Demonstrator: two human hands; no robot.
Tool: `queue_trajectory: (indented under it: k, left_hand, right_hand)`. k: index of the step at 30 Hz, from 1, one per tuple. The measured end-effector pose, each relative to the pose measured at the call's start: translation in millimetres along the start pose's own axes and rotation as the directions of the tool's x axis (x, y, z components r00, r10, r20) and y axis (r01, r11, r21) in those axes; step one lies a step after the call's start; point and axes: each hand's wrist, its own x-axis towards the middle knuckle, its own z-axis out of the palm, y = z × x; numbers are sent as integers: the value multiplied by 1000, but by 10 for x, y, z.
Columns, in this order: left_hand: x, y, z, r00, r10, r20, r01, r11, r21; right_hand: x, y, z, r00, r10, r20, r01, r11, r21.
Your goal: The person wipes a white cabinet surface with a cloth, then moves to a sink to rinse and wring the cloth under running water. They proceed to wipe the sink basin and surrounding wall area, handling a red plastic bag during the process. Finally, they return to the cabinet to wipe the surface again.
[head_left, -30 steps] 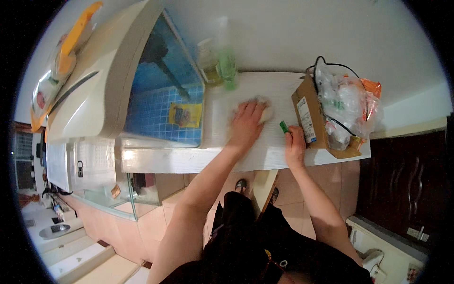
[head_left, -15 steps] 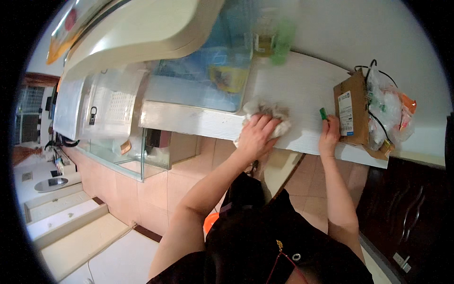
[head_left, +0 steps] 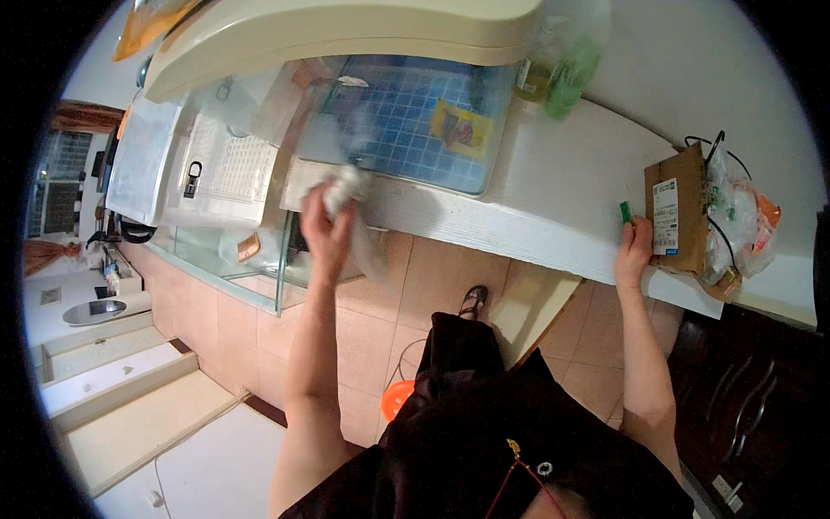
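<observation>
My left hand (head_left: pixel 324 229) is closed around a crumpled whitish cloth (head_left: pixel 347 186), blurred by motion. It is at the front edge of the white wood-grain shelf top (head_left: pixel 553 195), just in front of a glass tank (head_left: pixel 389 130) with a blue tiled pattern. My right hand (head_left: pixel 635 246) rests at the shelf's front edge farther right. Between its fingers is a small green object (head_left: pixel 626 211), whose kind I cannot make out. A brown cardboard box (head_left: pixel 679 203) stands right beside that hand.
A cream curved hood (head_left: pixel 346 35) overhangs the tank. Behind it stand a bottle of yellowish liquid (head_left: pixel 533 80) and a green bottle (head_left: pixel 571 78). Plastic bags (head_left: pixel 735 225) and black cable fill the box. Lower left is another glass tank (head_left: pixel 251 281); an orange stool (head_left: pixel 398 400) is on the floor.
My left hand has swept the cloth leftward along the shelf's front edge, from right of the tank to its left front. My right hand keeps the green object near the box. The view has shifted slightly.
</observation>
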Motion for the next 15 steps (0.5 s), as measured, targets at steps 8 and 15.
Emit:
queue_trajectory:
  k: [8,15]
  left_hand:
    - [-157,57,572,999,36,-24,-27,952,304]
    - [-704,1285,1396,892,226,391,-290,950,113]
  right_hand:
    - [-21,92,69,998,-28,-48,22,990,-137]
    - [1,-7,80,999,43,15,-43,999,-3]
